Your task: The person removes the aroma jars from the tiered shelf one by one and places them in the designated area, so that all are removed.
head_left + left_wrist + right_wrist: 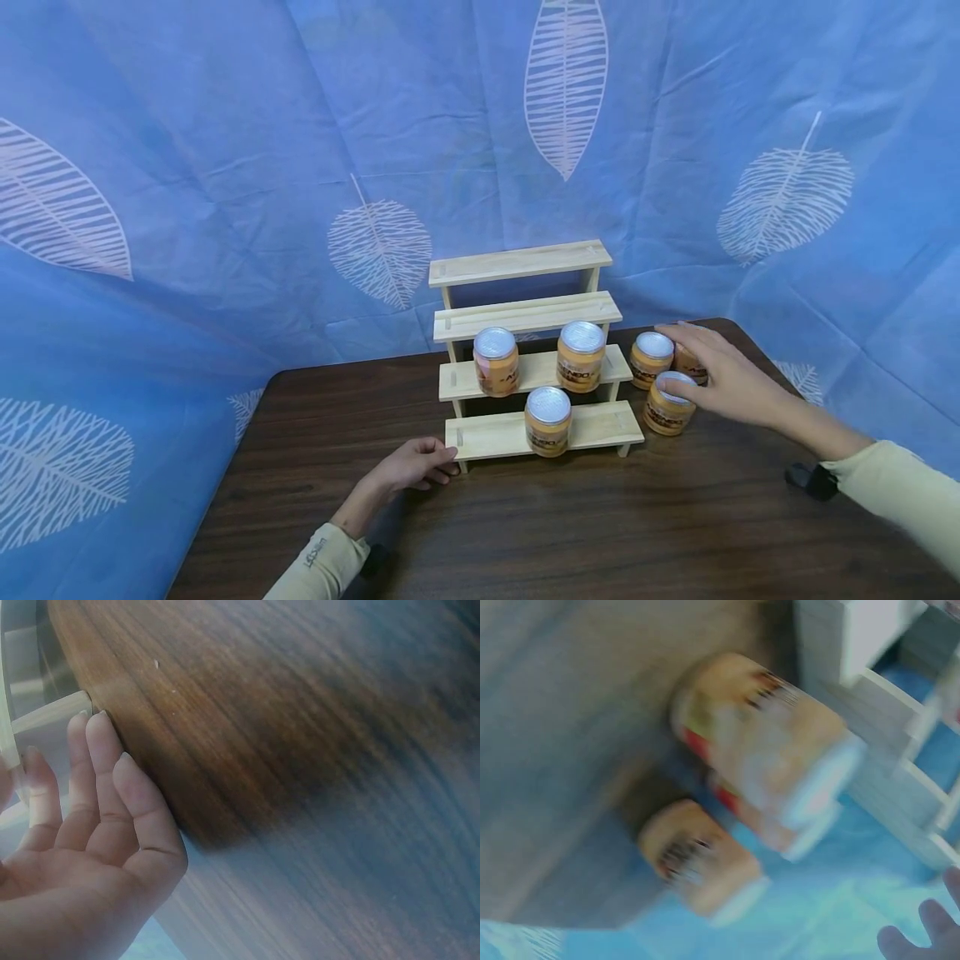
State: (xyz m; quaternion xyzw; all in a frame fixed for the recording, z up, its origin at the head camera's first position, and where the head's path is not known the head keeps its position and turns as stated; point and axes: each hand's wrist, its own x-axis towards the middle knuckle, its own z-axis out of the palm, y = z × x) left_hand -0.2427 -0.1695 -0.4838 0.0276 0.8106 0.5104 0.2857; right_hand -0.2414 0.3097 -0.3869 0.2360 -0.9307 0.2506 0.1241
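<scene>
A tiered pale wooden rack [517, 317] stands on the table. Two orange jars with silver lids, a left one [497, 362] and a right one [581, 358], sit on its second step from the bottom. Another jar [548, 423] is on the lowest step. My left hand [411, 463] pinches the left end of that lowest step, its other fingers loosely bent. Right of the rack, three more jars stand grouped: a front one [669, 407], a back one [651, 362] and a partly hidden one [687, 364]. Over this group, my right hand [716, 375] hovers, fingers spread, holding nothing.
The dark wooden table [315, 425] has its back edge close to a blue cloth [225, 167] printed with white leaves. The rack's upper two steps bear no jars. The right wrist view is blurred.
</scene>
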